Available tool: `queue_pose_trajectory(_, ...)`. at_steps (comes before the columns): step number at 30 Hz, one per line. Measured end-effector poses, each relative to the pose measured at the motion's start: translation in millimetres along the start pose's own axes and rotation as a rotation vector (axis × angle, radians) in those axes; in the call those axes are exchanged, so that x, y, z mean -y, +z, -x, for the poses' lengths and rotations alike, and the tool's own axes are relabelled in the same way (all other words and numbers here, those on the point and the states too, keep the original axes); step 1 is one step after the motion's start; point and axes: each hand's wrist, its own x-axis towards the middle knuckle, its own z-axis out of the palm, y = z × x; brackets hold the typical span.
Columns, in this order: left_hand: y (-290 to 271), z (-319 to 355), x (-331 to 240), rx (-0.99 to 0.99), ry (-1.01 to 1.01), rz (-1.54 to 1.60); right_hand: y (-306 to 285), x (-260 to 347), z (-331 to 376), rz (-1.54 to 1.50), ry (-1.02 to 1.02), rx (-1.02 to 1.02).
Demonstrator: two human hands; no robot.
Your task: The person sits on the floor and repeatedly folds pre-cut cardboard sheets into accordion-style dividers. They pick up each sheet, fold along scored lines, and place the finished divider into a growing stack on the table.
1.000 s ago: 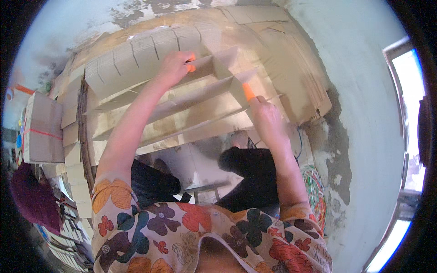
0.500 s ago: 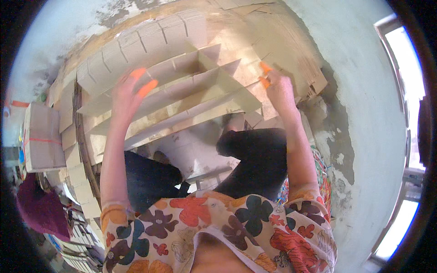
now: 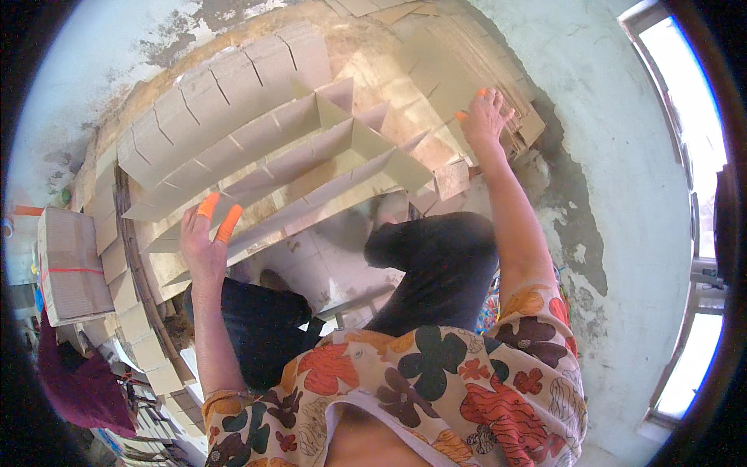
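Orange covers sit on some fingertips of both hands. My left hand [image 3: 205, 243] is near the left ends of the long cardboard divider strips [image 3: 299, 152], its fingers apart and holding nothing I can see. These strips stand on edge in rough parallel, and a cross strip [image 3: 377, 145] slots across their right ends. Over at the right, my right hand [image 3: 486, 121] lies on or just above a stack of flat cardboard pieces [image 3: 440, 66], fingers stretched out. Whether its fingertips touch the top piece, I cannot tell.
A row of notched cardboard strips [image 3: 226, 89] stands behind the dividers. To the left is a cardboard box [image 3: 74, 268] with a red band, above a dark red cloth [image 3: 82, 389]. A peeling wall [image 3: 622, 210] runs along the right. My knees [image 3: 436, 253] are below the work surface.
My left hand has drawn back toward me from above the dividers. My right hand has moved away to the right, from beside the dividers to the flat cardboard stack.
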Motion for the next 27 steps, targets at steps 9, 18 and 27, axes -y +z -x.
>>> queue_pose_trajectory(9, 6.0, 11.4, -0.6, -0.042, 0.041, 0.006, 8.0, 10.7, -9.4, -0.012, -0.05, -0.132)
queue_pose_trajectory(18, 5.1, 14.8, -22.9, 0.031, 0.145, 0.125, -89.6, -1.5, -14.7, -0.381, -0.049, -0.174)
queue_pose_trajectory(27, 28.6, 9.6, -38.5, 0.155, 0.199, 0.133, -134.0, 12.3, 14.1, -1.056, 0.053, 0.278)
